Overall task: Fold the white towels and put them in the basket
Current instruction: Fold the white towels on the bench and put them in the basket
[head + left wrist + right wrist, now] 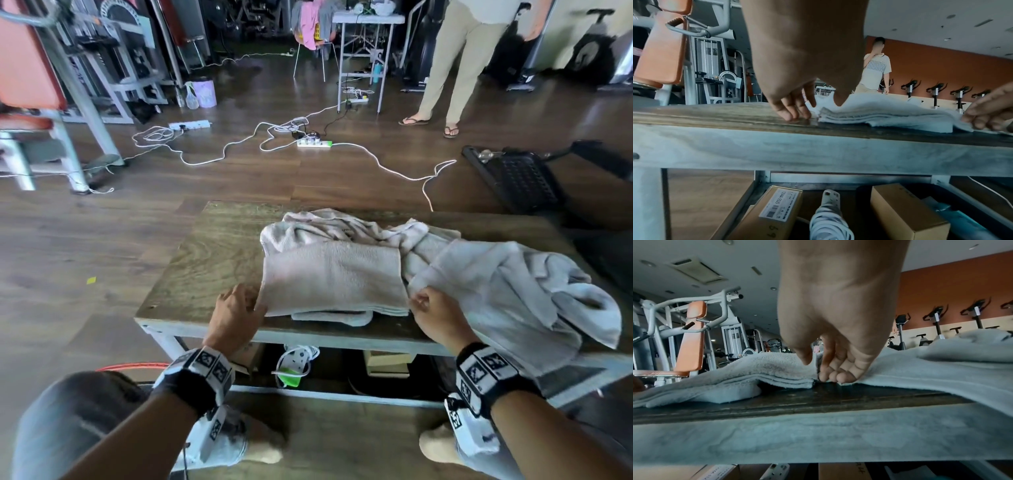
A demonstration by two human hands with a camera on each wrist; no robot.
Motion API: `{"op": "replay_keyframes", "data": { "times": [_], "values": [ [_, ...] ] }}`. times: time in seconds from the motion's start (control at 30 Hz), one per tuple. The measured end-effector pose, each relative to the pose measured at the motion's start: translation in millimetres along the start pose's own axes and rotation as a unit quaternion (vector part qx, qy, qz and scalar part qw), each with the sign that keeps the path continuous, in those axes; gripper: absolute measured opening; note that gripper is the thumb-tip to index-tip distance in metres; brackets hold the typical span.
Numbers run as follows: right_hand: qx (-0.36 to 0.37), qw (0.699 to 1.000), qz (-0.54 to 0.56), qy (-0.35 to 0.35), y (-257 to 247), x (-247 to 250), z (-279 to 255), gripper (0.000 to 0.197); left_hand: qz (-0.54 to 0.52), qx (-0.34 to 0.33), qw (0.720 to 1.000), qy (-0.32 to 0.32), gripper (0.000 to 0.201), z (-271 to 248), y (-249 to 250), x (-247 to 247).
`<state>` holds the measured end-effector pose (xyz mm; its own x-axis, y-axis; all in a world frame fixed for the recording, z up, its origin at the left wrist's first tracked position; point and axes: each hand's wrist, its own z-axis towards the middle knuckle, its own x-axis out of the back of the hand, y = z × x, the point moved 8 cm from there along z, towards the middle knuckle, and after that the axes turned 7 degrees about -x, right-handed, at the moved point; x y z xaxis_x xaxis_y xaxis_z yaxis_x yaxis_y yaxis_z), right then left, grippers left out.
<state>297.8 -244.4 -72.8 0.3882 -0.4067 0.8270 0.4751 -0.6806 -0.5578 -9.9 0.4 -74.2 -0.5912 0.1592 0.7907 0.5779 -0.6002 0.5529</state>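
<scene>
Gym room w/ dark wood floor, weight machines upper left of the head frame, cables across the middle; the wooden desk (191, 274) fills the lower centre. Going left to right: left hand (238, 313) at the left short edge of the folded towel (332, 277), fingers relaxed and straight, tips touching desk and towel edge, not gripping. The folded towel lies between both hands, long axis left-right in the frame, about equally near each. Right hand (433, 317) at its right edge, thumb and fingers pinching cloth there; whether that's the folded towel's corner or the loose one's, can't tell. Right of that, the crumpled towel (513, 287) hangs off the desk edge. Count: 1 folded stack, at least 2 loose towels incl. one behind it; basket not in view.
</scene>
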Motion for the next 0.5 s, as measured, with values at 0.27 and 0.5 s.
{"op": "replay_keyframes", "data": {
  "times": [0.27,0.5],
  "values": [
    [-0.064,0.998,0.009,0.006,1,1,-3,0.024,-0.017,0.091,0.996,0.005,0.046,5,1,1],
    [-0.086,0.996,-0.033,-0.022,4,10,-14,0.018,0.013,0.117,0.993,0.005,0.037,6,-10,3]
  ]
}}
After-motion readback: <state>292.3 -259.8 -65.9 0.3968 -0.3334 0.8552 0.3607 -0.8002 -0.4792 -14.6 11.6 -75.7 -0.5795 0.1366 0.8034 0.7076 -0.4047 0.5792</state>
